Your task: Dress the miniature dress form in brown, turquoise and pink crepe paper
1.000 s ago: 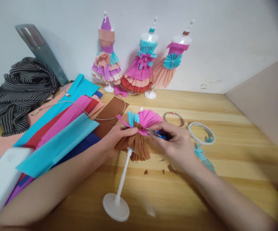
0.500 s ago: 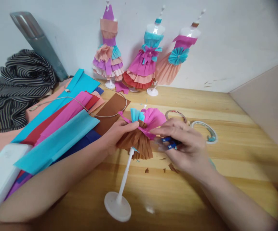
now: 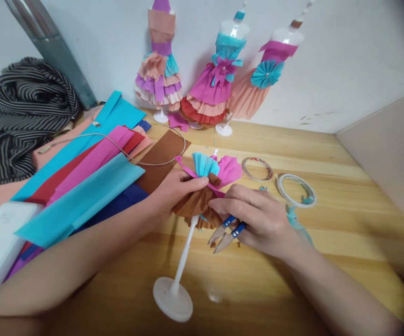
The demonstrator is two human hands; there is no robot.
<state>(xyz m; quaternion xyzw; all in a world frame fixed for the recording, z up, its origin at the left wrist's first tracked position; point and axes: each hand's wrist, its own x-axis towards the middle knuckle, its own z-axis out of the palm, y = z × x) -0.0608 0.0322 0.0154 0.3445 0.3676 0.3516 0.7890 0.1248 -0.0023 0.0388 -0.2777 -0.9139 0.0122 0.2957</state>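
A small mannequin stand [image 3: 173, 298] with a round white base leans toward me, dressed in crepe paper. Its brown pleated skirt [image 3: 196, 200] sits below a turquoise fan-shaped piece [image 3: 205, 165] and pink ruffled paper [image 3: 230, 170]. My left hand [image 3: 175, 189] grips the dress at the waist, thumb pressed on top and fingers hidden behind. Thread snips [image 3: 238, 229] with blue handles are held in my right hand [image 3: 258, 217], their blades apart and pointing down-left. The thumb side of that hand is partly hidden, while its index fingertip touches the skirt.
Three dressed mannequins [image 3: 207, 93] stand against the wall. Folded crepe paper [image 3: 82, 200], a white box-like object [image 3: 7, 233], a cable [image 3: 145, 163] and striped cloth [image 3: 37, 107] lie left. Tape rolls [image 3: 296, 189] and turquoise scraps [image 3: 294, 219] lie right.
My right hand has shifted down and left, its fingertips now at the brown skirt. The snips have swung to point down-left. The turquoise fan shows more fully, and the view has shifted slightly.
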